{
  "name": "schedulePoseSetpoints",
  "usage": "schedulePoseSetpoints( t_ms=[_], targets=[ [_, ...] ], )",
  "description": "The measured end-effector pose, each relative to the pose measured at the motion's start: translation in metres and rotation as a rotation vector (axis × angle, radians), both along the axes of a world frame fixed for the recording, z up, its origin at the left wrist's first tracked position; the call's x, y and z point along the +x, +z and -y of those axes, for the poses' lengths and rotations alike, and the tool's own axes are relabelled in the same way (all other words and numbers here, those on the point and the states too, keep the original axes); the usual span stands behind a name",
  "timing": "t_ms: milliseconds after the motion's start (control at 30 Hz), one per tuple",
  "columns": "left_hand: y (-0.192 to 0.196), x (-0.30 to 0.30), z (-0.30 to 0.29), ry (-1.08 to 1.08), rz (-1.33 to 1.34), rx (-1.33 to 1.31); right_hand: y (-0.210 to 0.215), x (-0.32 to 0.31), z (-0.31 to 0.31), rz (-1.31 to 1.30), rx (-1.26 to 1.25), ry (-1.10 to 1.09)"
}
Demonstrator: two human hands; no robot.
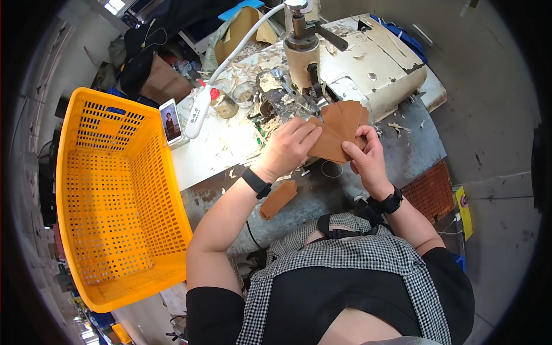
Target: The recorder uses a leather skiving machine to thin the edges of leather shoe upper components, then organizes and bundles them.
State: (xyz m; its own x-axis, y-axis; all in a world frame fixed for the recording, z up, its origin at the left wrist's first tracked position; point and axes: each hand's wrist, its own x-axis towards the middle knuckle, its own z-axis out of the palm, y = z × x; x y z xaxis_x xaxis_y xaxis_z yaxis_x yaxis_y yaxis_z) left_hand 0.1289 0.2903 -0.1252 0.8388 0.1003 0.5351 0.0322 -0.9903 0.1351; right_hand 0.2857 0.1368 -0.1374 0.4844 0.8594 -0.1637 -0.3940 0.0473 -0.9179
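Observation:
A fanned-out stack of flat brown pieces, leather by their look (340, 123), is held up between my hands in front of the machine head. My right hand (370, 156) grips the stack at its lower right, thumb on top and fingers underneath. At the left edge, my left hand (289, 146) has its fingers curled closed on the nearest piece; its thumb is hidden. Another brown piece or small stack (278, 200) lies on the metal table edge below my left hand. Just beyond the fan stands the cream-coloured machine (374, 63), its working parts partly covered by the pieces.
A yellow plastic basket (178, 221) stands at the left. Near it are a phone (170, 122), a white lamp on a bendable neck (199, 112) and a jar with a red top (224, 105). Shavings litter the white tabletop (198, 164). A reddish-brown mat (430, 192) is at the right.

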Motion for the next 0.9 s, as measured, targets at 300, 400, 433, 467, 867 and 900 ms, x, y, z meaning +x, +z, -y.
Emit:
schedulePoseSetpoints(
  t_ms=[300, 400, 433, 467, 867, 900],
  targets=[
    [-0.003, 0.005, -0.004, 0.034, -0.003, 0.047, -0.002, -0.007, -0.005, 0.018, 0.03, -0.048],
    [-0.001, 0.004, 0.001, -0.035, 0.021, 0.032, -0.006, -0.005, -0.005, 0.047, 0.003, -0.075],
    [0.002, 0.001, 0.002, -0.063, 0.032, 0.022, -0.007, -0.005, -0.006, 0.049, -0.001, -0.065],
    [0.004, -0.001, 0.001, -0.075, 0.015, 0.053, -0.008, -0.002, -0.004, 0.054, -0.008, -0.059],
    [0.001, 0.007, -0.007, -0.014, 0.098, 0.117, -0.006, -0.004, -0.006, 0.089, -0.033, -0.065],
    [-0.001, 0.007, -0.006, -0.006, 0.086, 0.115, -0.006, -0.004, -0.006, 0.088, -0.034, -0.068]
  ],
)
